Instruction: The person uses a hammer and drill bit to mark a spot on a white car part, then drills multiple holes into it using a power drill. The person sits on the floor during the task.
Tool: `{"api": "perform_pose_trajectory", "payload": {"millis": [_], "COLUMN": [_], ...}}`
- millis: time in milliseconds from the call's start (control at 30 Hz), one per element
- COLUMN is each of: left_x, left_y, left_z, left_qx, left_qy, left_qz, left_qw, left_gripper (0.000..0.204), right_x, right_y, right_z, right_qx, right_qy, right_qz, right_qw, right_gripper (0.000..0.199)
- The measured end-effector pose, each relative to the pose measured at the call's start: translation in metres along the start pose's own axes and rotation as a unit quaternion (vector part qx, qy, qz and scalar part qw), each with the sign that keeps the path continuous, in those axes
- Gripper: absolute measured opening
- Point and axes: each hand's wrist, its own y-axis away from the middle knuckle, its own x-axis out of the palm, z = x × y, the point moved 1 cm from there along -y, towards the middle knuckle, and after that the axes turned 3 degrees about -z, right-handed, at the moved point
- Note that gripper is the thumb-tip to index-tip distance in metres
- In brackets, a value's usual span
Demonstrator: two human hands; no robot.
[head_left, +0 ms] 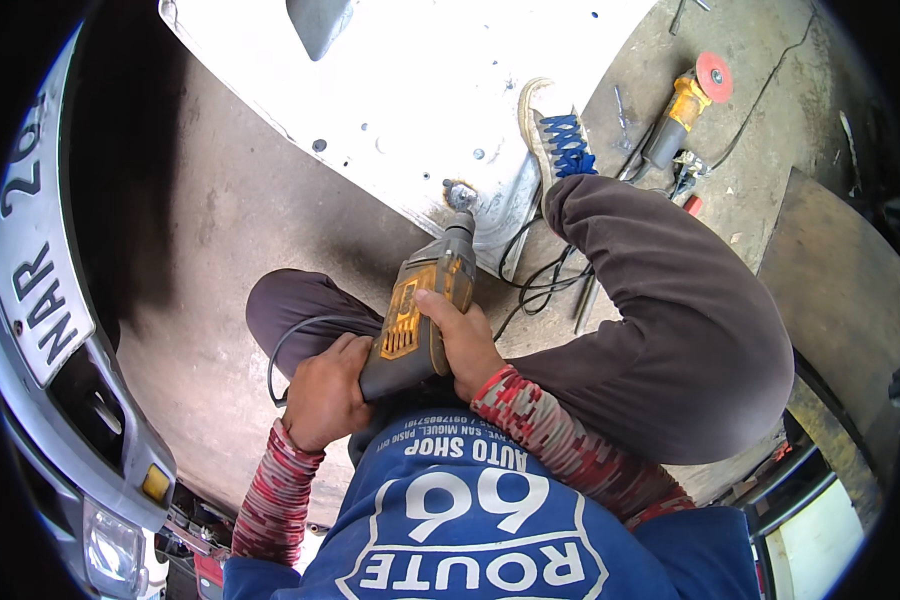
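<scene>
Left hand: the left hand [322, 392] is wrapped shut around the rear grip of the yellow and grey corded electric drill [418, 315], its fingers curled fully about the handle; the sleeve is red and grey patterned.
Right hand: the right hand [467, 340] clamps the drill body from the right side, fingers [438, 303] closed over the yellow housing.
Drill: it sits between both hands over the person's lap, angled up and away, its chuck end [459, 196] touching the near edge of the white sheet-metal panel [410, 90].
Cord: a black cable [295, 340] loops from the back of the drill beside the left hand.
Legs: dark brown trousers [670, 320], knees bent on the concrete floor [220, 250].
Shoe: 1 pale sneaker with blue laces [555, 130] rests on the panel's right edge.
Panel: it lies flat on the floor, with several small holes.
Far right: a yellow angle grinder with a red disc [688, 100] lies on the floor, well apart from the drill.
Left: the silver bumper of a car [65, 400] curves along the edge.
</scene>
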Motion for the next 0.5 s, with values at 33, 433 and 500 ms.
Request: {"api": "perform_pose_trajectory", "payload": {"millis": [33,433,500], "left_x": [-0.001,0.004,0.003], "left_y": [-0.001,0.008,0.006], "left_z": [0.001,-0.008,-0.008], "left_qx": [-0.002,-0.029,-0.035], "left_qy": [-0.001,0.014,0.02], "left_qz": [0.002,-0.045,-0.042], "left_qw": [1.0,0.998,0.998], "left_gripper": [0.057,0.061,0.058], "right_x": [0.001,0.009,0.007], "right_y": [-0.001,-0.005,-0.006], "right_z": [0.002,0.01,0.006], "right_qx": [-0.003,-0.051,-0.028], "right_qy": [-0.007,0.09,0.101], "right_qz": [0.004,0.062,0.011], "right_qw": [1.0,0.993,0.994], "right_gripper": [0.05,0.043,0.043]}}
